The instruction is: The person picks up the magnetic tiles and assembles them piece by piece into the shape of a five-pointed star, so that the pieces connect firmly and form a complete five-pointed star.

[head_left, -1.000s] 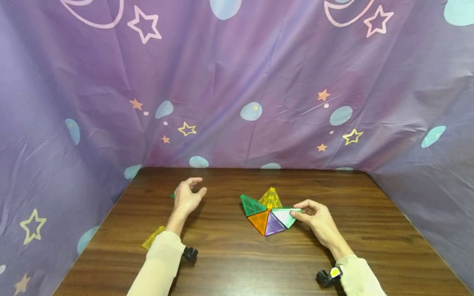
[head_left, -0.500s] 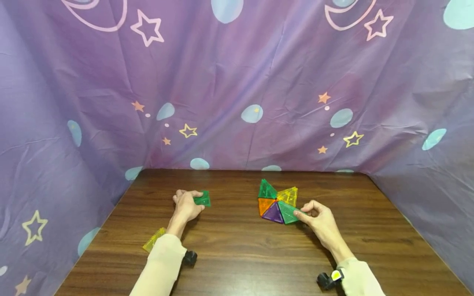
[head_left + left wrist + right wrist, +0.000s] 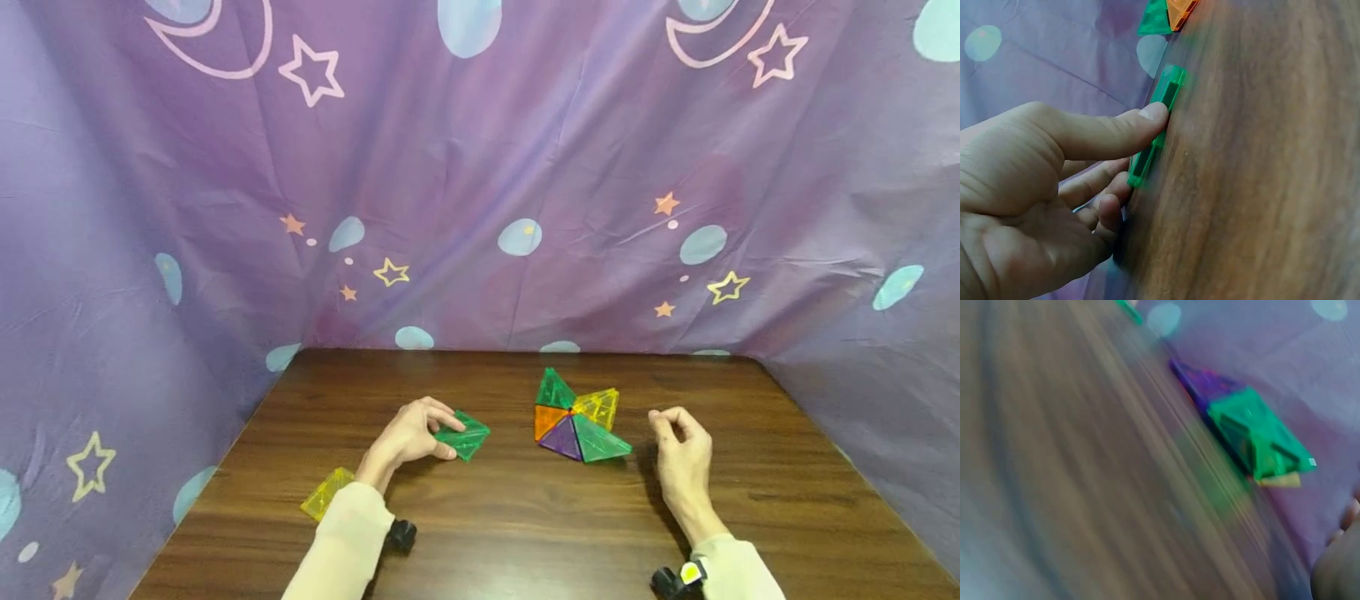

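Observation:
My left hand pinches a green translucent magnetic tile between thumb and fingers, just left of a fan of tiles. In the left wrist view the thumb lies across the edge of this green tile. The fan joins triangular tiles at their points: a green one, an orange one, a purple one, a second green one and a yellow one. Apart from the fan, at its right, my right hand holds nothing visible, fingers loosely bent.
A yellow tile lies on the wooden table beside the left forearm. Behind the table hangs a purple patterned cloth. Each wrist carries a small black camera. The right wrist view is blurred.
The left hand has taken hold of the green tile and brought it right, towards the fan. The fan has turned and shifted right; the right hand has let go of its green tile and drawn away.

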A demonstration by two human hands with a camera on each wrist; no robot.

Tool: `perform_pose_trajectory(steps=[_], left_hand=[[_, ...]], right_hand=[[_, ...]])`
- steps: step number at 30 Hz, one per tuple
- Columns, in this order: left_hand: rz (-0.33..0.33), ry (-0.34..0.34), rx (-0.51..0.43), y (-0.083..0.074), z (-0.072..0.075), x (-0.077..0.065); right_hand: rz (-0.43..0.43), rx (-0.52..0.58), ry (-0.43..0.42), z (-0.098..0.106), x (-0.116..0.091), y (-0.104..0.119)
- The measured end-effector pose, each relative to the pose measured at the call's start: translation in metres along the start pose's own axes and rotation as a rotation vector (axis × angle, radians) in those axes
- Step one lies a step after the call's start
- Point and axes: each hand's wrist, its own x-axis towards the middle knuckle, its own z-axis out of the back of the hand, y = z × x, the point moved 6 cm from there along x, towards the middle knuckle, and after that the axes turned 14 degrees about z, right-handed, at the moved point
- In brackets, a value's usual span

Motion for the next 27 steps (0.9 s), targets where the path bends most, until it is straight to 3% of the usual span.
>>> perform_pose_trajectory(steps=[5,9,13,16,18,21,23,27], left_hand=[[-0.009,0.063,-0.053,-0.001,-0.008,0.002],[0.004,0.088,-0.039,0.0,-0.01,0.004],[0.006,0.106,-0.043,0.002,-0.012,0.002],[0.008,0.111,-0.072,0.004,-0.011,0.0],[0.017,0.113,-0.086,0.006,-0.01,-0.001],[0.014,0.123,-0.101,0.008,-0.01,-0.001],[0.01,0.135,-0.108,0.007,-0.012,0.0],[-0.006,0.139,-0.092,0.005,-0.015,0.0]], right_hand=[[0.136,0.003,-0.125,-0.001,-0.007,0.026],[0.222,0.169,-0.126,-0.016,-0.016,0.034],[0.228,0.393,-0.01,-0.045,-0.034,0.05],[0.155,0.46,0.201,-0.079,-0.051,0.061],[0.081,0.426,0.373,-0.105,-0.064,0.063],[0.052,0.249,0.579,-0.135,-0.079,0.061],[0.078,0.122,0.64,-0.146,-0.082,0.059],[0.188,-0.061,0.654,-0.155,-0.081,0.057]])
